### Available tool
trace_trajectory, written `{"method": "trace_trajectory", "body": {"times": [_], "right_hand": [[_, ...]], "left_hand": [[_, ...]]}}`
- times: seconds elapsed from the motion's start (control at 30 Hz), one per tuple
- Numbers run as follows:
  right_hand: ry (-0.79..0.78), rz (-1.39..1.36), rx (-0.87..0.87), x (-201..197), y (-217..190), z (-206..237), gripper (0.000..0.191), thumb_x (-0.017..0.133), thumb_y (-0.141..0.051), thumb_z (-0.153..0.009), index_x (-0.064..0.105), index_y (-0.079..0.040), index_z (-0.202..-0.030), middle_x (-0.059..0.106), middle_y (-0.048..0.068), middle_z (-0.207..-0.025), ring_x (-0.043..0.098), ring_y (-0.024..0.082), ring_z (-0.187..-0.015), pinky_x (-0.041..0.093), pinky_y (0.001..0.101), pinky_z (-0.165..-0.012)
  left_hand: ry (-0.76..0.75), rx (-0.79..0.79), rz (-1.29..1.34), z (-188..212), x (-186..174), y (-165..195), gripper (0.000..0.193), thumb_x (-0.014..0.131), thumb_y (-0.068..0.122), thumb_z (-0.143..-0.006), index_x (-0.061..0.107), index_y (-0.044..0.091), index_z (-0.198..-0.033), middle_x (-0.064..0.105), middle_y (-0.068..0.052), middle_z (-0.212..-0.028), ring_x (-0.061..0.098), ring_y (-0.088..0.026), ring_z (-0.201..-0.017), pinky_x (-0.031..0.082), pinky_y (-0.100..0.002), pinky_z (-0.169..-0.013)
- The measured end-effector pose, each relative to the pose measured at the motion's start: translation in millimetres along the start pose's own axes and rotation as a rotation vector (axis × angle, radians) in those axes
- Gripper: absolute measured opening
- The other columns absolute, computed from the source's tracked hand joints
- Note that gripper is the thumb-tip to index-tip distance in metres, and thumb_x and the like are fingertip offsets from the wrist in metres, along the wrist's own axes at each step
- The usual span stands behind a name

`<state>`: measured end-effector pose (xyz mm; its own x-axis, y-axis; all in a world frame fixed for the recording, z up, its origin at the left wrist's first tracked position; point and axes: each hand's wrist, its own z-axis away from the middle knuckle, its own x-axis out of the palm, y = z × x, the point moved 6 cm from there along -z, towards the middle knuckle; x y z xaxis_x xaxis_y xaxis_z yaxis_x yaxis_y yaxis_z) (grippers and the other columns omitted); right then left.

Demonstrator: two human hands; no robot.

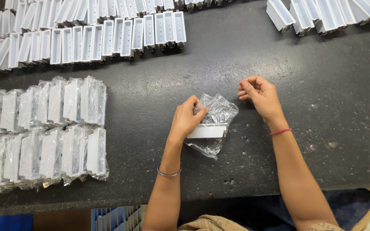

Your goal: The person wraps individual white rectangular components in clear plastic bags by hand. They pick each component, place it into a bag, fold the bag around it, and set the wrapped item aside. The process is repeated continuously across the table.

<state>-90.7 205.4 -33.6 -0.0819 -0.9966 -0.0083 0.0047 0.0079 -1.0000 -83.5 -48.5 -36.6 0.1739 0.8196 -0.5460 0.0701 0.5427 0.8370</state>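
Dark grey speckled stone desk (279,64). White rectangular plastic housing (207,131) inside a clear, glossy crinkled plastic bag (219,112). Bagged white housings (43,128): same finish. Red thread band (280,131); silver metal bangle (168,173).

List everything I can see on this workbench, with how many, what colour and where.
Dark speckled worktable: one, charcoal, fills the view.
Bare white plastic rectangular housings: dozens, white, rows along the far left edge.
More bare white housings: several, white, far right corner.
White housings wrapped in clear plastic bags: about twenty, two rows at left.
Clear plastic bag holding one white housing: one, centre.
Blue ribbed crate: one, below the near edge.
Left hand: fingers grip the bag; metal bangle.
Right hand: loosely curled, beside the bag; red thread bracelet.
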Motion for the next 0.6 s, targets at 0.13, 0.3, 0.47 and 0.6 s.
{"method": "trace_trajectory", "body": {"times": [0.13,0.3,0.47,0.6], "right_hand": [[-0.149,-0.159,0.193,15,11,2,0.033,0.059,-0.023,-0.103,0.063,0.003,-0.123,0.071,0.011,-0.111,0.071,0.015,-0.098,0.059,0.0262,-0.089],[-0.394,-0.14,0.272,52,12,19,0.047,0.062,-0.021,-0.096,0.056,-0.004,-0.139,0.067,0.007,-0.123,0.065,0.015,-0.113,0.054,0.0283,-0.101],[-0.421,-0.28,0.313,78,16,31,0.051,0.07,-0.019,-0.089,0.054,-0.008,-0.136,0.066,0.005,-0.122,0.066,0.015,-0.11,0.055,0.0326,-0.097],[-0.346,-0.302,0.248,75,19,27,0.041,0.071,-0.024,-0.095,0.061,-0.002,-0.129,0.068,0.006,-0.114,0.066,0.014,-0.103,0.056,0.0337,-0.09]], "left_hand": [[0.0,-0.041,0.232,-4,0,-13,0.024,0.082,0.017,-0.084,0.061,0.008,-0.092,0.074,-0.011,-0.08,0.065,-0.013,-0.07,0.049,-0.028,-0.059],[0.052,0.029,0.773,-10,-11,-16,0.028,0.073,0.012,-0.095,0.051,0.009,-0.111,0.08,-0.011,-0.096,0.073,-0.01,-0.082,0.051,-0.023,-0.064],[0.113,-0.011,1.023,-6,-12,-8,0.038,0.075,0.022,-0.088,0.058,0.013,-0.121,0.077,-0.008,-0.093,0.064,-0.009,-0.071,0.048,-0.021,-0.058],[0.265,-0.001,1.074,-6,-22,-14,0.027,0.075,0.029,-0.091,0.07,0.01,-0.11,0.073,-0.003,-0.085,0.06,-0.007,-0.068,0.049,-0.019,-0.059]]}}
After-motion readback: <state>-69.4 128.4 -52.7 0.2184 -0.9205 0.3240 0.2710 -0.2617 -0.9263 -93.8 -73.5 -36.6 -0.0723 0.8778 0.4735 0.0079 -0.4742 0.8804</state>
